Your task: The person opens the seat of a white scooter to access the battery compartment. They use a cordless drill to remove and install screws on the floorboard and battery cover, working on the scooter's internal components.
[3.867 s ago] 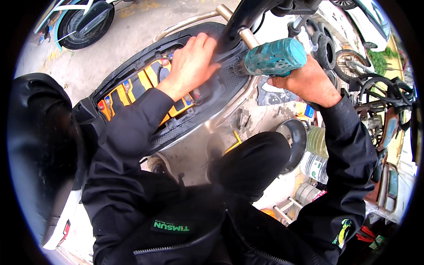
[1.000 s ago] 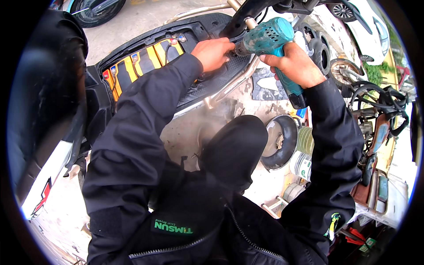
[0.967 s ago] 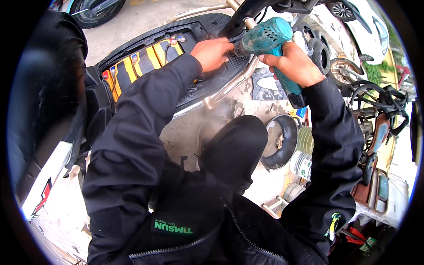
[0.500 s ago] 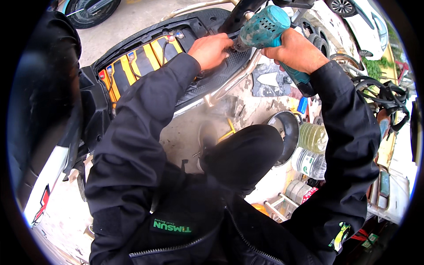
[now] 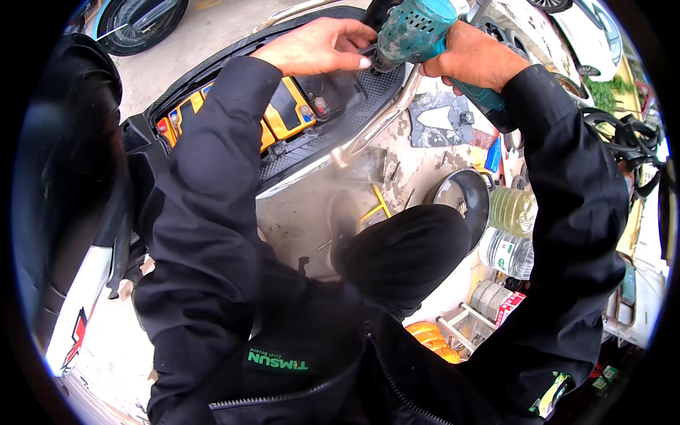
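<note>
My right hand is wrapped round the grip of a teal, scuffed cordless power driver, whose nose points left and down. Beside that nose is my left hand, its thumb and fingers apart; whether the fingertips touch the tool cannot be made out. Beneath both hands lies the black textured footboard of a scooter. In its open compartment sit several yellow-and-black batteries with cables, partly hidden by my left forearm. The tip of the driver is hard to see.
A metal side tube edges the footboard. On the ground to the right are a black pan, clear plastic jugs, a blue bottle and a yellow-handled tool. The black seat stands at left; a motorbike wheel is beyond.
My left hand has lifted from the footboard and moved left and up, its fingers spreading. The driver and my right hand have shifted slightly up and left in view.
</note>
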Tool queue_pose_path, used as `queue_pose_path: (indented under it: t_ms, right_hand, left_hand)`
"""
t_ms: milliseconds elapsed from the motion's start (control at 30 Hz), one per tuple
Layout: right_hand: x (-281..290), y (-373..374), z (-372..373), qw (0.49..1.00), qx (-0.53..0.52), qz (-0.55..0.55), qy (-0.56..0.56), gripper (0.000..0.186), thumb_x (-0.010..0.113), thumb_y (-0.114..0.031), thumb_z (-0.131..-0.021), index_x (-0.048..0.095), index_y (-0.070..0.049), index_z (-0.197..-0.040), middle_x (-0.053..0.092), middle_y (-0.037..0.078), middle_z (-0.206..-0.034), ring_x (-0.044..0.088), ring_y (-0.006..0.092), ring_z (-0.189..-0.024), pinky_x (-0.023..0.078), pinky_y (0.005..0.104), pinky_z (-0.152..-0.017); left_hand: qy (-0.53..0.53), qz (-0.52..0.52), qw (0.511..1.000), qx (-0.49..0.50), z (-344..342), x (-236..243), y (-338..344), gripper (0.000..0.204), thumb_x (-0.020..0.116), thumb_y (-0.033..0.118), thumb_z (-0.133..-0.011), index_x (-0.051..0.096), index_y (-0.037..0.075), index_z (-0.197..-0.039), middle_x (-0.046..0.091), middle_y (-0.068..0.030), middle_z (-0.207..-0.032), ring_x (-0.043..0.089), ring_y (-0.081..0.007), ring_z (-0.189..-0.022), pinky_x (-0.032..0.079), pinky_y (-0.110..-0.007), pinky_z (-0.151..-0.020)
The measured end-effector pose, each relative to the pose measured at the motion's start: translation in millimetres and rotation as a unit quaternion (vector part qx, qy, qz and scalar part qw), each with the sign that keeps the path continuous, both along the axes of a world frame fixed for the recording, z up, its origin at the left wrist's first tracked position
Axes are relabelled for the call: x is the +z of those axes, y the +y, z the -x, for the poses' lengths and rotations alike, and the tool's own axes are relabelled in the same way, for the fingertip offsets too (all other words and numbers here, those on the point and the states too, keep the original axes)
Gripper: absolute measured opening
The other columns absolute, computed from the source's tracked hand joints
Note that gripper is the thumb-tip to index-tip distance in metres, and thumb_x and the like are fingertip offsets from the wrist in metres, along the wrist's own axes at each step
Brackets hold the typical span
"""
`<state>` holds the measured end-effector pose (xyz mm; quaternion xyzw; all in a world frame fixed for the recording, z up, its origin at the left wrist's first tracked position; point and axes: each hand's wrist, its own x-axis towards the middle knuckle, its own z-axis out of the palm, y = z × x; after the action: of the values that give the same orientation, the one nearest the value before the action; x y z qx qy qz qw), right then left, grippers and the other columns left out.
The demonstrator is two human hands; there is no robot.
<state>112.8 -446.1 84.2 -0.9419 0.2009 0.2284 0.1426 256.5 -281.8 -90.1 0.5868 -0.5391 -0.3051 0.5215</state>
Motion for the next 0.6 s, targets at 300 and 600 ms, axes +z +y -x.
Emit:
queue_pose_path:
  t_ms: [300, 600]
  right_hand:
    - [33, 29, -10, 0.997, -0.021, -0.003, 0.070, 0.027, 0.073, -0.020, -0.081, 0.073, 0.002, -0.097, 0.071, 0.012, -0.079, 0.068, 0.0234, -0.077, 0.053, 0.0379, -0.070]
    - [32, 45, -11, 0.994, -0.049, 0.053, 0.085, 0.031, 0.073, -0.024, -0.081, 0.072, 0.001, -0.099, 0.072, 0.012, -0.085, 0.067, 0.0227, -0.080, 0.052, 0.0375, -0.072]
  left_hand:
    - [0.022, 0.223, 0.972, 0.070, 40, 50, -26, 0.058, 0.067, 0.028, -0.100, 0.037, 0.003, -0.143, 0.056, -0.0124, -0.125, 0.053, -0.0208, -0.119, 0.043, -0.035, -0.105]
    - [0.090, 0.184, 0.978, 0.034, 43, 55, -28, 0.057, 0.068, 0.034, -0.101, 0.040, 0.004, -0.141, 0.055, -0.0048, -0.117, 0.051, -0.0126, -0.107, 0.046, -0.030, -0.095]
